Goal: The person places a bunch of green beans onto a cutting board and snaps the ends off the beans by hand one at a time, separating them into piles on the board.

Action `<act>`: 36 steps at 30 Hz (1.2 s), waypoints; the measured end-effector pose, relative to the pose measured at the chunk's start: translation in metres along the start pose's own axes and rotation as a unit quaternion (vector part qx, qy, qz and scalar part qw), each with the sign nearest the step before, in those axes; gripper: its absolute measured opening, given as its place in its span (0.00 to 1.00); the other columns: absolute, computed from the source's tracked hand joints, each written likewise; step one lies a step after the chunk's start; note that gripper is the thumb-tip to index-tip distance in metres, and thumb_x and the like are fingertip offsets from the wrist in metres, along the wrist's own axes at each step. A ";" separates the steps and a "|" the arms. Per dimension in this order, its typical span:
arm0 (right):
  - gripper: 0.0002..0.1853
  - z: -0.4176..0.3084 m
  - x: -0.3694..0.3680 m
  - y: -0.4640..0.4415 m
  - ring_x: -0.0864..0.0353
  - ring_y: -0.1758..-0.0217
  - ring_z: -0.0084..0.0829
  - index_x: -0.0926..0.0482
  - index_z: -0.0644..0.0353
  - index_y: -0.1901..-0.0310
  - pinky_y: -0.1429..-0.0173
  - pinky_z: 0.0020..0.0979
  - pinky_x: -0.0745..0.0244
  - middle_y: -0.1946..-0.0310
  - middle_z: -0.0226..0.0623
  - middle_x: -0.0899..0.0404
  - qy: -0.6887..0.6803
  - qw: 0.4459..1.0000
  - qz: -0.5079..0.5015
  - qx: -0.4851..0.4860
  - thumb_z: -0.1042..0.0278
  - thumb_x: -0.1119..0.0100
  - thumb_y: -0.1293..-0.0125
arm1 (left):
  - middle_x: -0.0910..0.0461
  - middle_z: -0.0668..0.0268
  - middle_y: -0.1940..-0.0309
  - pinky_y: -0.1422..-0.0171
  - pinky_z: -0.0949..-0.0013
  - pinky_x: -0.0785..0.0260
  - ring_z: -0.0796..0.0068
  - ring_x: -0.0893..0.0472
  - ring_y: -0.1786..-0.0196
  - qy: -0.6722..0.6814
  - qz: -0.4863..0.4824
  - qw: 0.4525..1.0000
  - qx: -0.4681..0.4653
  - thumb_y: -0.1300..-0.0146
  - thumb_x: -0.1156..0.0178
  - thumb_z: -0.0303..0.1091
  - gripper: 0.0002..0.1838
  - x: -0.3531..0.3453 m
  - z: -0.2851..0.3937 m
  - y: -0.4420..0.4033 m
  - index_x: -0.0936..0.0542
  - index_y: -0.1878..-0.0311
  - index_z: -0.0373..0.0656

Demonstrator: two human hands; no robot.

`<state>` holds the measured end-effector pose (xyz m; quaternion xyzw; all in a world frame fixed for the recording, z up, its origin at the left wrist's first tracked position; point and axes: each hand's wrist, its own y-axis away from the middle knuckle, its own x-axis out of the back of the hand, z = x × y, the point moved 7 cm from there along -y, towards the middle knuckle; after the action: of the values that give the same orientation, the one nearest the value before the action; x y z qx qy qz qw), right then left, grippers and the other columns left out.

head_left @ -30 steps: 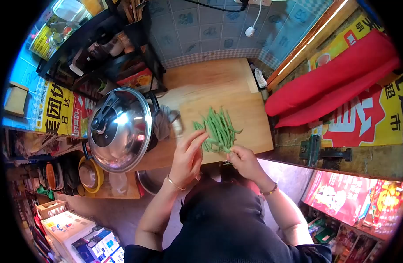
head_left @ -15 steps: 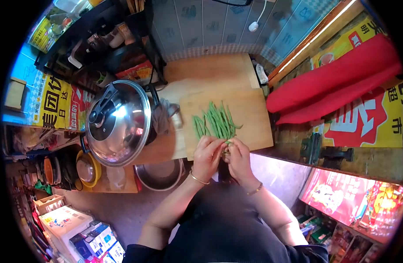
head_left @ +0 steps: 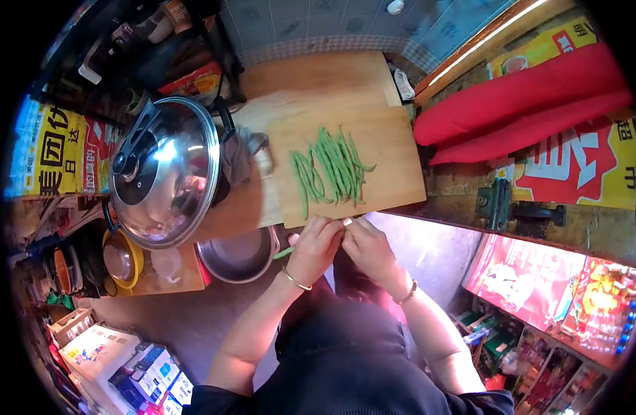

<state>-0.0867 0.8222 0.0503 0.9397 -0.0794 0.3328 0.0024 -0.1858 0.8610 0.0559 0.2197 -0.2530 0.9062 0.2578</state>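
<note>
Hands [head_left: 314, 245] now at board's [head_left: 394, 159] near edge

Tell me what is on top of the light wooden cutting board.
Long, slender green beans lie on the light wooden cutting board in two loose groups. The wood directly beneath them is covered and cannot be seen.

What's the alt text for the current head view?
A person's left hand and right hand meet at the near edge of a wooden board, a green bean poking out from the left hand. Loose green beans lie on the board. A shiny lidded pot stands to the left, red cloth to the right.
</note>
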 end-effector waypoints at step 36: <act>0.16 0.458 -0.090 0.053 0.34 0.49 0.32 0.34 0.58 0.48 0.43 0.38 0.37 0.51 0.34 0.32 -0.492 0.732 0.202 -0.426 0.63 0.57 0.35 | 0.29 0.68 0.70 0.69 0.77 0.34 0.80 0.29 0.70 0.525 0.425 0.623 0.395 0.36 0.51 0.29 0.07 -0.065 -0.191 0.119 0.30 0.57 0.39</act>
<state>0.1225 0.7571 -0.3657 0.8343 -0.3912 -0.2520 0.2955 -0.2559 0.8595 -0.1674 -0.3444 0.2424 0.8892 -0.1787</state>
